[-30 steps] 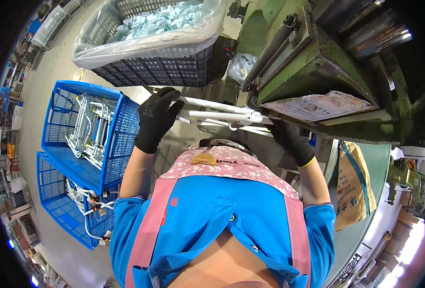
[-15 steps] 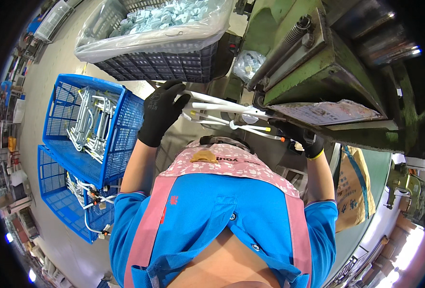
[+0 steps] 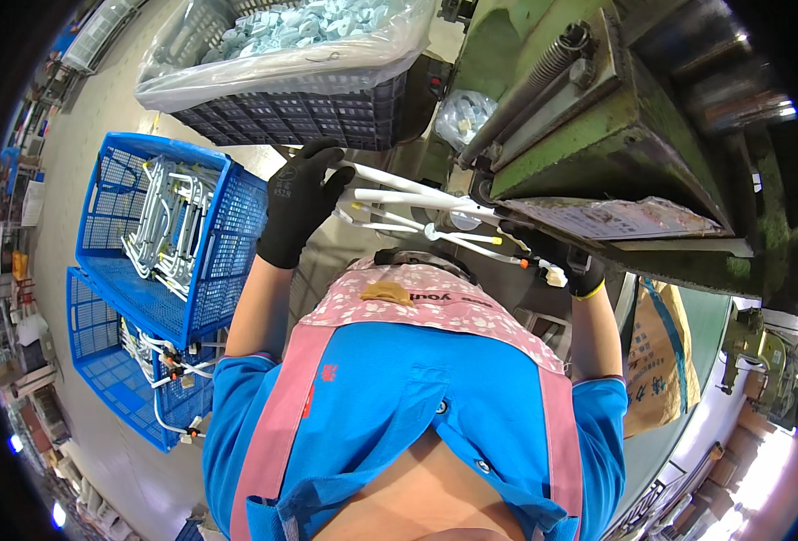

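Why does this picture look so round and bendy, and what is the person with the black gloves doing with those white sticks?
The camera sits on the person's head and looks down, so you see their blue shirt and pink apron from above. Its lens is very wide, which bends straight lines near the edge.

Both hands wear black gloves. The left hand grips one end of a bundle of white bent tubes. The right hand is at the other end, partly hidden under a big green machine.

On the person's left stand two blue crates with more white tubes inside. Farther ahead is a dark crate, lined with clear plastic, full of small pale blue parts.
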Demonstrator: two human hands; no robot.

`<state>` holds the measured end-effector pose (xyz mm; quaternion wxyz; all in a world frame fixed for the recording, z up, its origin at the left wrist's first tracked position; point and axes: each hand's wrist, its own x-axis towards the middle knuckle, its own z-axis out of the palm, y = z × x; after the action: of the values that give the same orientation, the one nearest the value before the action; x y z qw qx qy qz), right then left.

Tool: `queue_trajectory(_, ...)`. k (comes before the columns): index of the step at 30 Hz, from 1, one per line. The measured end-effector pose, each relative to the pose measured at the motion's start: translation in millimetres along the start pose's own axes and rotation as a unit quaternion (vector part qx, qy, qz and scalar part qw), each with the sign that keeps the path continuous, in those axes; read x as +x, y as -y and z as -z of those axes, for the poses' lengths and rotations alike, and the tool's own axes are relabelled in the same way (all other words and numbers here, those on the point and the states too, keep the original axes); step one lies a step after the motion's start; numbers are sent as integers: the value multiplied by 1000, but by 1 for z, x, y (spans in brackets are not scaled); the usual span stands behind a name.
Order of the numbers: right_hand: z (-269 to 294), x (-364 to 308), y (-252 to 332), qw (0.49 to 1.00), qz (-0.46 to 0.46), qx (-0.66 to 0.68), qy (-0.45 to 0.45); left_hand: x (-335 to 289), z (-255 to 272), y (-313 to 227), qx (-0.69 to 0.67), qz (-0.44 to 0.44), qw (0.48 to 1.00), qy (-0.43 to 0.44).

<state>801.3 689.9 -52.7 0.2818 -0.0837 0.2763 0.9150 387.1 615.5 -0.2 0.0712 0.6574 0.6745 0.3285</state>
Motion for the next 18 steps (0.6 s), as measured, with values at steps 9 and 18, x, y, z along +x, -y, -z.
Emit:
queue_trajectory(9, 2, -6, -5, 980, -67, 189, 0, 1, 1, -10, 39, -27, 998, 37)
queue_trajectory(18, -4, 2, -13, 911, -211, 352, 45, -3, 6, -4, 78, -162, 982, 58)
